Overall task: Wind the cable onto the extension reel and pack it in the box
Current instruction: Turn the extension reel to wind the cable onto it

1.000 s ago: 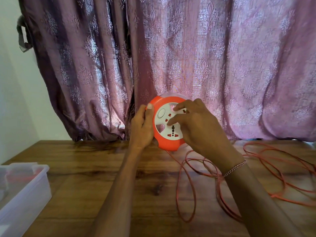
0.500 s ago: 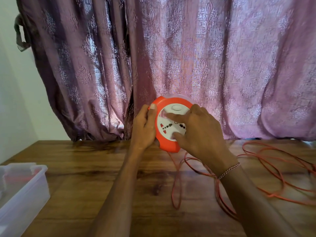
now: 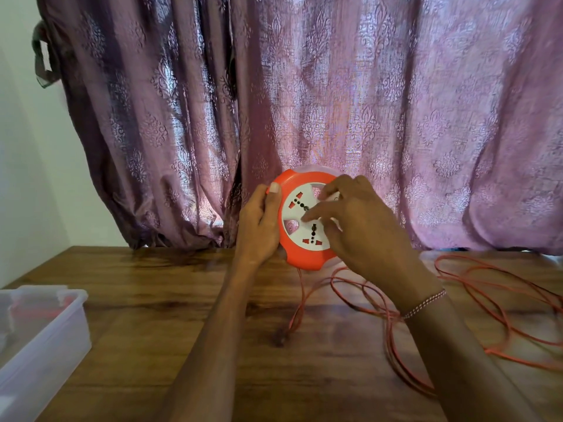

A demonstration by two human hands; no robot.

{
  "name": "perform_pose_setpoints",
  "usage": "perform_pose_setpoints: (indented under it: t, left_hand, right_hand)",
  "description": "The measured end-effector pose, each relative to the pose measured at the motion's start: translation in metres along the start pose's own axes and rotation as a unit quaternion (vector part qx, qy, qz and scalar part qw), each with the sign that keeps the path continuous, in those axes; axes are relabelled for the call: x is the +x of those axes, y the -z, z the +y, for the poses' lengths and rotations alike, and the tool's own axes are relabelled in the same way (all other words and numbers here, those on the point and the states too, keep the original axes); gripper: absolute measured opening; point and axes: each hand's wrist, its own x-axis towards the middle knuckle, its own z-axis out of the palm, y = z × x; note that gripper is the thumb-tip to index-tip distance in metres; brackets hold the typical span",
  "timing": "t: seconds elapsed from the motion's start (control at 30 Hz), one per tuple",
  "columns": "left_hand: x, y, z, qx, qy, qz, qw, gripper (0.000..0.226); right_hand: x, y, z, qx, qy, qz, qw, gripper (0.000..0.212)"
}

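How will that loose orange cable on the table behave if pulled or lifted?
Likely floppy: the cable lies in slack, irregular loops on the table. Overlapping strands near the right hand could snag or tangle. Probably light, since it is thin beside the reel.

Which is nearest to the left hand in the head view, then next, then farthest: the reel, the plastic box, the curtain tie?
1. Reel, held in the left hand.
2. Plastic box, lower left on the table.
3. Curtain tie, upper left.
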Motion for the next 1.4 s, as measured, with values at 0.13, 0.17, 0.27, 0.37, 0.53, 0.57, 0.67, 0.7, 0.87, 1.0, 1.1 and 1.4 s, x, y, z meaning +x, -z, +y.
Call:
perform_pose_setpoints:
  t: [0.13,0.17,0.27,0.37,0.53,0.57,0.67,0.7,0.87,1.0,1.1,1.4]
  left_hand:
    - [0.000,0.000,0.001,0.010,0.002,0.004,1.000,0.036]
    - [0.000,0.000,0.001,0.009,0.004,0.005,1.000,0.036]
    - [0.000,0.000,0.002,0.008,0.004,0.008,1.000,0.037]
    - [-0.001,-0.001,0.002,0.023,-0.003,0.007,1.000,0.037]
    - [-0.001,0.000,0.003,0.020,-0.007,0.009,1.000,0.037]
    - [0.000,0.000,0.003,0.017,-0.006,0.009,1.000,0.037]
    - [0.000,0.000,0.004,0.018,0.000,0.008,1.000,0.036]
    - [0.000,-0.001,0.004,0.021,0.001,0.009,1.000,0.036]
    - [0.000,0.000,0.002,0.017,0.001,0.010,1.000,0.039]
    - [0.000,0.000,0.003,-0.001,-0.008,0.009,1.000,0.041]
    - [0.000,-0.001,0.002,-0.003,-0.001,0.010,1.000,0.037]
    - [0.001,0.001,0.000,0.001,-0.010,0.014,1.000,0.042]
  right_hand:
    - [-0.003,-0.002,-0.006,-0.043,0.024,-0.057,0.997,0.059]
    - [-0.003,-0.003,-0.007,-0.045,0.023,-0.050,0.998,0.060]
    - [-0.004,-0.004,-0.008,-0.062,0.016,-0.035,0.997,0.060]
    - [-0.004,-0.007,-0.007,-0.069,0.004,-0.013,0.998,0.057]
    - [-0.006,-0.013,-0.010,-0.054,-0.065,0.004,0.996,0.061]
    - [-0.005,-0.014,-0.010,-0.039,-0.089,0.012,0.995,0.062]
    - [-0.003,-0.014,-0.009,0.008,-0.107,0.056,0.993,0.052]
    - [-0.003,-0.013,-0.009,0.010,-0.100,0.066,0.993,0.047]
    - [0.001,-0.006,0.000,0.000,-0.033,0.026,0.999,0.032]
    - [0.002,-0.002,0.004,-0.005,0.059,-0.045,0.997,0.045]
    - [0.000,-0.002,0.001,-0.043,0.054,-0.061,0.996,0.052]
    - [-0.004,-0.010,0.001,-0.086,0.010,0.001,0.996,0.049]
